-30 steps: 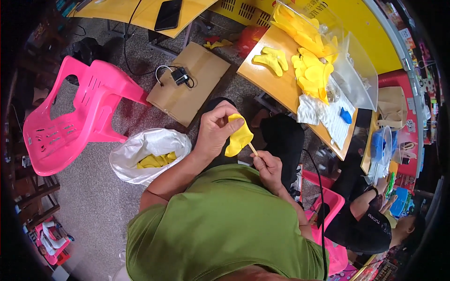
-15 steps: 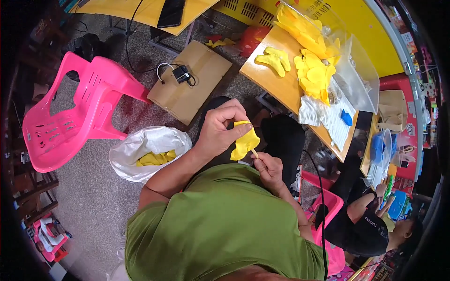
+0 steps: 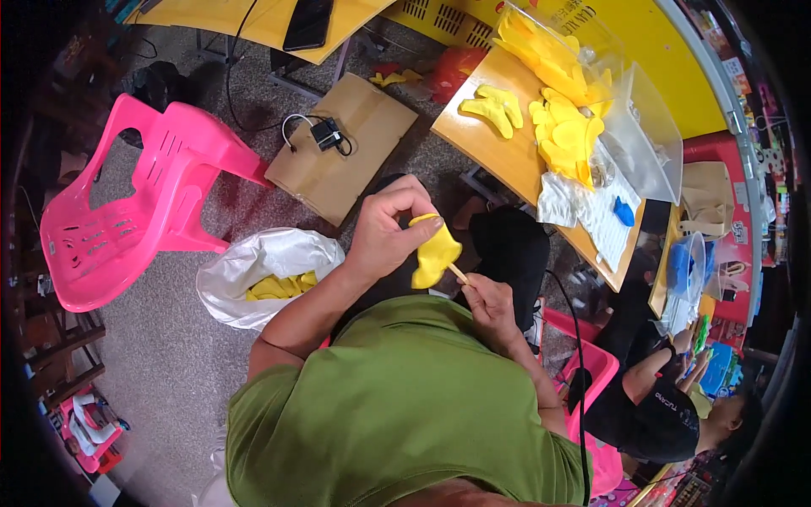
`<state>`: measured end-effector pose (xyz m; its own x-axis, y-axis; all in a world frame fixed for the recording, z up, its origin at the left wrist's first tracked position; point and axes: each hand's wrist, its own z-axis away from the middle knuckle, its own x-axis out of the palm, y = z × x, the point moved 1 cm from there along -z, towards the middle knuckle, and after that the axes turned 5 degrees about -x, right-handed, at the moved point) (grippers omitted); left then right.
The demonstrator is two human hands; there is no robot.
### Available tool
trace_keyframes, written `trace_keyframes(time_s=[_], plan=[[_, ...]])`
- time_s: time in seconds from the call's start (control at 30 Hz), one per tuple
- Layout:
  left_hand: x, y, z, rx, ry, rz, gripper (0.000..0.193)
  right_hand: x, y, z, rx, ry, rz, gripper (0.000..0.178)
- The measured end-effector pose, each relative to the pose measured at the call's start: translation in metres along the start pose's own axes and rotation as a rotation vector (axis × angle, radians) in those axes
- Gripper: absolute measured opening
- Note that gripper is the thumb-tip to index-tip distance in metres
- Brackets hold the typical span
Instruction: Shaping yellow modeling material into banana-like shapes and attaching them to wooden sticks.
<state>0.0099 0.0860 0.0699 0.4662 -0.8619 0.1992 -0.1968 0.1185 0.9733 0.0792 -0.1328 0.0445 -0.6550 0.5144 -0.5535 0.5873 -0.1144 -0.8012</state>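
My left hand (image 3: pixel 390 226) pinches the upper end of a small, limp yellow cloth piece (image 3: pixel 436 255) in front of my stomach. My right hand (image 3: pixel 492 306) grips a thin, pale wooden stick (image 3: pixel 458 273), whose far end meets the lower edge of the cloth. Whether the stick's tip is inside the cloth or behind it is hidden. Ahead to the right, several stuffed-looking yellow pieces (image 3: pixel 494 108) lie on a wooden table (image 3: pixel 473 139). Beside them is a heap of flatter yellow pieces (image 3: pixel 566 139).
A white sack (image 3: pixel 228 287) with yellow pieces inside stands on the floor to my left, near a pink chair (image 3: pixel 152 203). Ahead lies a flat cardboard box (image 3: pixel 338 173) with a black adapter (image 3: pixel 326 133). A clear bin (image 3: pixel 655 127) holds white stuffing. Another person (image 3: pixel 646 418) works at right.
The cloth piece has shifted slightly left and turned more upright in my left hand. More of the stick shows between the cloth and my right hand, which has moved slightly right.
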Motion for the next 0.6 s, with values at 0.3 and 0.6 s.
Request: trace_keyframes(time_s=[0.3, 0.6], plan=[[0.012, -0.001, 0.006, -0.058, -0.04, 0.074, 0.009, 0.002, -0.002, 0.005, 0.101, 0.053, -0.06, 0.009], [0.01, -0.005, 0.006, -0.09, -0.097, 0.164, 0.012, 0.007, 0.0, 0.008, 0.226, 0.05, -0.404, 0.014]])
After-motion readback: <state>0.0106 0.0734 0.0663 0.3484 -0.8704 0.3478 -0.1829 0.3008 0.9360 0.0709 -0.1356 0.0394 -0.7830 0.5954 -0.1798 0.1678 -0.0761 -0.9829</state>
